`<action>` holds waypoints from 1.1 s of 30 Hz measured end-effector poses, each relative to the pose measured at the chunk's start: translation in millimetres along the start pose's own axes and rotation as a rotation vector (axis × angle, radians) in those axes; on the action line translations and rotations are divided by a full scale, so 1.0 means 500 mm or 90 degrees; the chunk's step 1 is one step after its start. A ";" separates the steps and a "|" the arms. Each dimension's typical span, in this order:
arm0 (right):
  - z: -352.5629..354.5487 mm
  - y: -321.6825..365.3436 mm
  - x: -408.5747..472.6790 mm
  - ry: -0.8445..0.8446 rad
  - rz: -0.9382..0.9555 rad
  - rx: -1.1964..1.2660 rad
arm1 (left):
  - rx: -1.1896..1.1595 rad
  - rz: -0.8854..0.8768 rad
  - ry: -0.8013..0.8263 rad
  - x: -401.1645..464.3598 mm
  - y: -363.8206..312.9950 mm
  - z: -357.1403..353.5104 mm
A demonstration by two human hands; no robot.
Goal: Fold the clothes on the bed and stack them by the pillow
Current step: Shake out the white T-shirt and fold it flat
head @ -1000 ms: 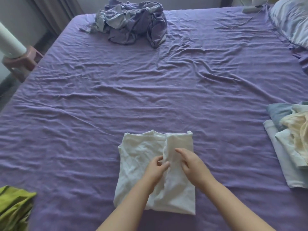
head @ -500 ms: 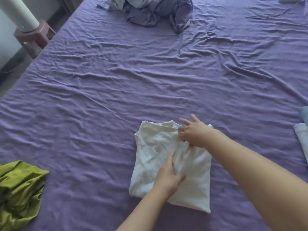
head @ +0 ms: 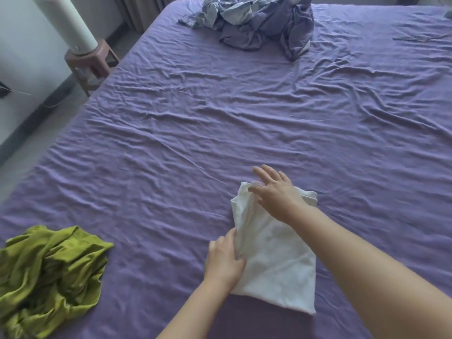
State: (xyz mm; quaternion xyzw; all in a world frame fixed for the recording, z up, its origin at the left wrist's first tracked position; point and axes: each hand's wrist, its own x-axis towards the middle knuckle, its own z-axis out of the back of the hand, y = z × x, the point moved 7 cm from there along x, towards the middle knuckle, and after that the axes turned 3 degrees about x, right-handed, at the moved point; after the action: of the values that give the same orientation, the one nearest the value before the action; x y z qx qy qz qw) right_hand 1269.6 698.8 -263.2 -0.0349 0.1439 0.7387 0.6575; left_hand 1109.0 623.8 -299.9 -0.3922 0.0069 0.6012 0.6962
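A folded white garment (head: 276, 260) is laid on the near part of the purple bed (head: 220, 133). Its left edge is gripped by the left hand (head: 225, 260), fingers curled into the fold. Its far end is pressed by the right hand (head: 276, 192), fingers straight and spread. A crumpled green garment (head: 49, 272) is seen at the near left, well apart. A grey-purple heap of clothes (head: 254, 23) is found at the far edge.
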 end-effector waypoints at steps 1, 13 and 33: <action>-0.017 -0.010 -0.014 0.001 -0.046 0.021 | 0.035 0.006 -0.007 0.002 0.004 -0.001; -0.178 -0.125 -0.305 -0.235 -0.578 0.686 | -0.392 0.225 -0.028 0.067 -0.027 -0.013; 0.177 -0.544 -0.721 -0.548 -0.514 0.788 | -0.579 -0.094 0.118 -0.108 -0.648 -0.176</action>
State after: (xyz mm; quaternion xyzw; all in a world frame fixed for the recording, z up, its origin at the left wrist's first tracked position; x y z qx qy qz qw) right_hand 1596.8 400.7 -137.1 0.5656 0.2355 0.1854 0.7683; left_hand 1407.6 539.9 -160.4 -0.7092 -0.2228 0.4545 0.4909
